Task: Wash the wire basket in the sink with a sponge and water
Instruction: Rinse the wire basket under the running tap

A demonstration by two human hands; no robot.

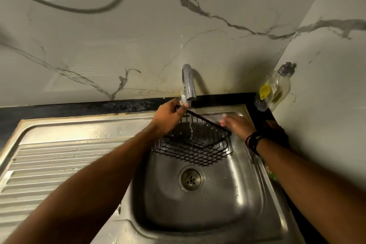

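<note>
Black wire basket [195,140]: tilted over sink [247,204], under faucet [188,83] stream. Left hand [168,119] pinches its rim; right hand [237,127], fingers straight, flat beside it. Step: rinsing. Next: likely turning; no sponge visible.

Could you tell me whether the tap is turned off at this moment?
No, a thin stream of water runs from the tap through the wire basket, which the left hand holds over the sink.
</note>
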